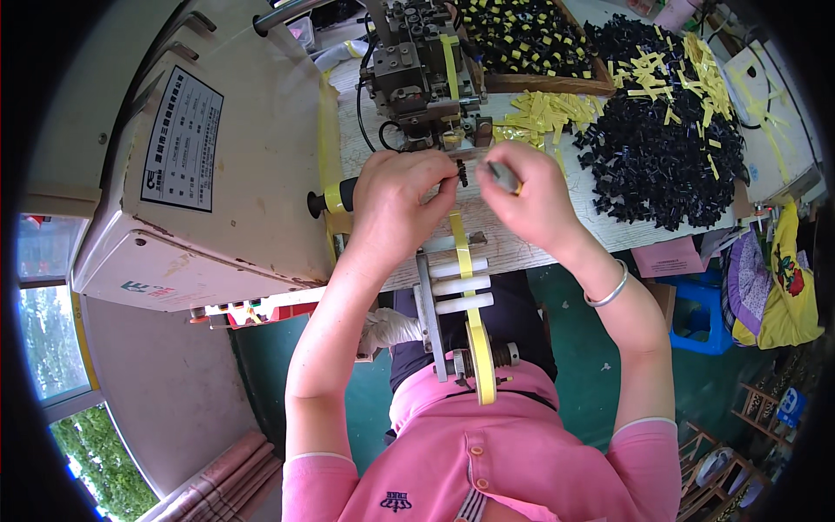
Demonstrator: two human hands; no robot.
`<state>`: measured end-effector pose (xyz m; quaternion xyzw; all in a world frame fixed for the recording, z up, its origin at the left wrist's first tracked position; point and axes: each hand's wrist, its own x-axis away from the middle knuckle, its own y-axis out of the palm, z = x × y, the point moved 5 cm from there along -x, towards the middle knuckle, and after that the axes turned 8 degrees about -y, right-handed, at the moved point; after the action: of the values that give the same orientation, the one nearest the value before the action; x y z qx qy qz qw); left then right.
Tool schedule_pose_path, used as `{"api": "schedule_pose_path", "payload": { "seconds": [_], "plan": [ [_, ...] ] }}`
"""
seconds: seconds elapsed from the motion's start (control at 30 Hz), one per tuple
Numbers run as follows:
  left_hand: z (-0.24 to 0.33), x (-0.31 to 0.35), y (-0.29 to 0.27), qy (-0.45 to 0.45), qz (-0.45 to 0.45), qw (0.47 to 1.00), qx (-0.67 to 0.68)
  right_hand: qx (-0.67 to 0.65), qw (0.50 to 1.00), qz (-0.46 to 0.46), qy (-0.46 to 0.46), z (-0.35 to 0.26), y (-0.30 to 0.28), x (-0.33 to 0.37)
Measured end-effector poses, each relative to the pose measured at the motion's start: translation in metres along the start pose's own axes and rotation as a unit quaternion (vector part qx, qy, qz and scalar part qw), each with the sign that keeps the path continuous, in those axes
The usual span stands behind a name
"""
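The left hand [402, 196] pinches a small black piece [463, 174] before a metal machine [422, 83], the right hand [541, 196] holds a greyish object [504, 177] just beside it, and yellow strips [544, 113] lie on the counter [346, 109].

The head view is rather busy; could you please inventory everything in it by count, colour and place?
Machine cabinet: one, cream, left
Machine head: one, dark grey, top centre
Worktable: one, whitish, centre
Wooden tray: one, brown, upper right
Small parts: uncountable, black, heaped on worktable
Loose strips: many, yellow, on worktable
Tape roll: one, yellow, lower centre
Rollers: three, white, above tape roll
Plastic stool: one, blue, right
Patterned cloth: one, yellow, far right
Window: one, pale frame, left
Floor: one, green, beneath
Toothed piece: one, black, upper centre
Metal tool: one, grey, upper centre
Bracelet: one, silver, right
Polo shirt: one, pink, bottom
Left grip: one, bare, apparently pinching toothed piece
Right grip: one, bare, around metal tool
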<state>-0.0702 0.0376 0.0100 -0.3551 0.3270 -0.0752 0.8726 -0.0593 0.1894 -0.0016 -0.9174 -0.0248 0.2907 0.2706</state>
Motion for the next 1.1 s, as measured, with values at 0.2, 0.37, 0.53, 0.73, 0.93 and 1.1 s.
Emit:
{"api": "schedule_pose_path", "payload": {
  "seconds": [0.2,0.37,0.53,0.73,0.93,1.1],
  "plan": [
    [-0.003,-0.003,0.001,-0.074,-0.042,0.995,0.043,-0.024,0.997,0.009,0.068,0.015,0.005,-0.014],
    [0.001,-0.011,0.006,-0.066,0.018,0.996,0.056,-0.048,0.994,0.02,-0.095,-0.015,0.003,-0.013],
    [0.0,-0.009,0.009,-0.058,0.035,0.996,0.05,-0.038,0.994,-0.023,0.1,0.009,-0.008,0.007],
    [-0.002,-0.004,0.01,-0.074,0.02,0.995,0.064,-0.336,0.878,-0.108,0.325,0.001,0.008,0.033],
    [-0.001,-0.004,0.011,-0.06,0.023,0.996,0.059,-0.331,0.865,-0.14,0.349,0.001,0.013,0.029],
    [-0.001,-0.004,0.011,-0.066,0.029,0.994,0.079,-0.294,0.848,-0.204,0.391,0.002,0.011,0.022]
  ]
}}
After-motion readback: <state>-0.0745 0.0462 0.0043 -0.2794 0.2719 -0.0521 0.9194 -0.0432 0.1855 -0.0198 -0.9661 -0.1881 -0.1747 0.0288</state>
